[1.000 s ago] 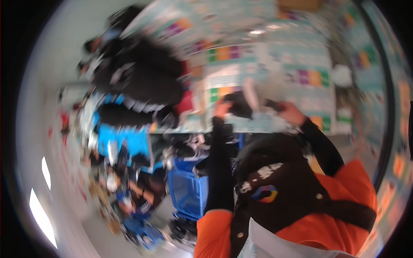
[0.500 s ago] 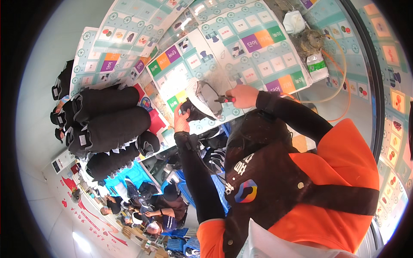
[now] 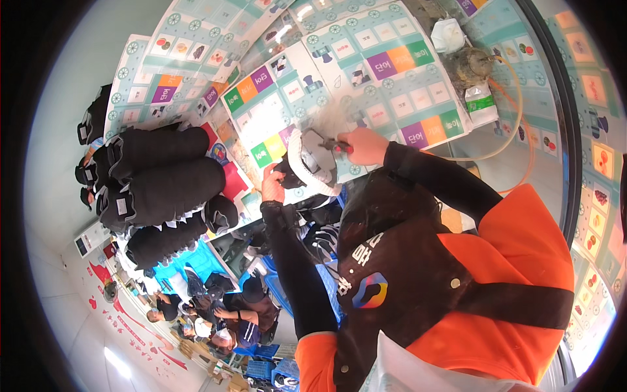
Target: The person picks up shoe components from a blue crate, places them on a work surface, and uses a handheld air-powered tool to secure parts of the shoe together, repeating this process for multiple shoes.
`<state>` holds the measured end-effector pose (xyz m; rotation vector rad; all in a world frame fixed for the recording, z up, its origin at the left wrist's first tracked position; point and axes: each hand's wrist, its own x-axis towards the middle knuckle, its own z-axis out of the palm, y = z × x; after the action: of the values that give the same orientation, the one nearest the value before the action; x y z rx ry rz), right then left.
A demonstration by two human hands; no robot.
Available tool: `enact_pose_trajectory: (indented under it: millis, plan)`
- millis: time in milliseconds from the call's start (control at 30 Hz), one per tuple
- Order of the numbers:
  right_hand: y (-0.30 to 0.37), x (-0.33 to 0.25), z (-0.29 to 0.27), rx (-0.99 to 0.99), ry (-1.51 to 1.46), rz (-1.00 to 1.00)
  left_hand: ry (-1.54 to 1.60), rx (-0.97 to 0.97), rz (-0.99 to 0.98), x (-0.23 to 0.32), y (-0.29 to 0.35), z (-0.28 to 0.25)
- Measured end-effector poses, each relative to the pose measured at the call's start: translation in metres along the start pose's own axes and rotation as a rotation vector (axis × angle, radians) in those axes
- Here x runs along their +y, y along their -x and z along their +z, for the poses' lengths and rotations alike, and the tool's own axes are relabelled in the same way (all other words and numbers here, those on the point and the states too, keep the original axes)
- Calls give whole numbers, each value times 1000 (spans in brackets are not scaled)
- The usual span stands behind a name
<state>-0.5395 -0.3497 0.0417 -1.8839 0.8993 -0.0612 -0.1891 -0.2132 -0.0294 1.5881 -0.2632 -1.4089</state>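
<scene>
A black item with a thick white rim and a grey inside (image 3: 317, 149), shaped like a cap, is held up over the printed worktop. My left hand (image 3: 273, 185) grips its black left part, fingers closed round the edge. My right hand (image 3: 367, 146) is closed around a small dark tool with red parts (image 3: 338, 146), which looks like a spray gun. Its dark tip points at the grey inside, very close to it; I cannot tell whether they touch. A pale mist (image 3: 333, 116) hangs just above the item.
Long nested stacks of black caps (image 3: 166, 186) lie to the left. Tall printed boards (image 3: 189, 49) line the back. At the right are a white-green pack (image 3: 481, 103), a crusted lump (image 3: 471, 64) and looping hoses (image 3: 519, 124). Beyond, people (image 3: 238, 320) work near blue crates (image 3: 261, 370).
A pale mist has appeared above the item. The item has turned a little, showing more of its white rim. My right hand and the tool have shifted slightly left.
</scene>
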Motion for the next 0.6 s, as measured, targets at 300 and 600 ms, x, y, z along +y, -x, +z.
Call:
enact_pose_trajectory:
  millis: [300,600]
  plan:
    - [4,7,1,-62,-3,4,23,100,-53,-6,-7,43]
    - [6,9,5,-63,-20,36,-232,192,-71,-19,-19,28]
